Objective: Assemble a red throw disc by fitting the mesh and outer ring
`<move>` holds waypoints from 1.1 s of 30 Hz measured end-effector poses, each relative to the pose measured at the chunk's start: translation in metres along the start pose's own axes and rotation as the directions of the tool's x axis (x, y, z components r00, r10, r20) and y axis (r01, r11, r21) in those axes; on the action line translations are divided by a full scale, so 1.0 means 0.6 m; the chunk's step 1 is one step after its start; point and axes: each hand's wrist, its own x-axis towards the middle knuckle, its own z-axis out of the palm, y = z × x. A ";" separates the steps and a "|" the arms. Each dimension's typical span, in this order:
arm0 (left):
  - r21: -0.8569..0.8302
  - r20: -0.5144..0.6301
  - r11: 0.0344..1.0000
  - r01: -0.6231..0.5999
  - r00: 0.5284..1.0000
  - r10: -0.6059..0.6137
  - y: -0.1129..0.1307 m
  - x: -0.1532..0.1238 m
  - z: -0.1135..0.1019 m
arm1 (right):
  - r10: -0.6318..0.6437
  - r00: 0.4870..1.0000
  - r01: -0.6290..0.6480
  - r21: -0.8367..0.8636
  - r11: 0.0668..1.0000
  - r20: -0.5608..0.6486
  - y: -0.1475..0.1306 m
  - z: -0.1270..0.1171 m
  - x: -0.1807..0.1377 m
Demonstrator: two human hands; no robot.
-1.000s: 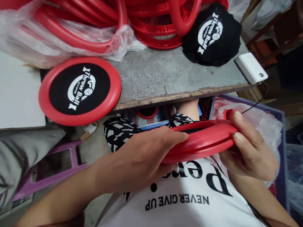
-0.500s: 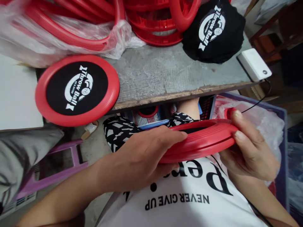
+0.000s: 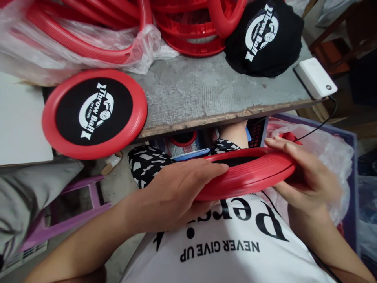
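A red-rimmed disc (image 3: 250, 177) with a black centre is held tilted above my lap, nearly edge-on to the camera. A thin dark seam runs along its outer rim. My left hand (image 3: 179, 192) grips its left side, thumb on the top face and fingers underneath. On the right side, my right hand (image 3: 309, 177) clasps the rim with fingers over the top and thumb below. A finished-looking disc (image 3: 94, 114) with a red rim and black "Throw Ball" face lies at the table's left edge. Most of the held disc's underside is hidden.
Red rings (image 3: 188, 29) and a plastic bag (image 3: 147, 47) of more rings crowd the back of the grey table (image 3: 182, 90). Black printed covers (image 3: 265, 39) lie beside a white power bank (image 3: 316, 78) with a cable. A crate (image 3: 352, 157) stands right; a purple stool (image 3: 94, 192) stands left.
My right hand has shifted from fingertips at the rim's seam to a wider clasp over its top and bottom. The seam at the right looks narrower. My left hand stays on the disc.
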 end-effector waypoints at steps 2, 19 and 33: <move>-0.023 0.026 1.000 -0.007 1.000 0.008 -0.005 -0.002 -0.001 | -0.087 0.990 0.083 0.037 0.996 0.113 -0.001 -0.010 0.019; 0.108 0.076 0.994 -0.007 0.997 -0.002 0.010 0.004 -0.020 | -0.185 0.793 0.247 -0.028 0.969 0.581 -0.077 -0.016 0.127; 0.138 0.110 0.990 -0.005 0.994 -0.011 0.043 0.014 -0.038 | -0.213 0.788 0.182 0.111 0.977 0.577 -0.090 -0.003 0.125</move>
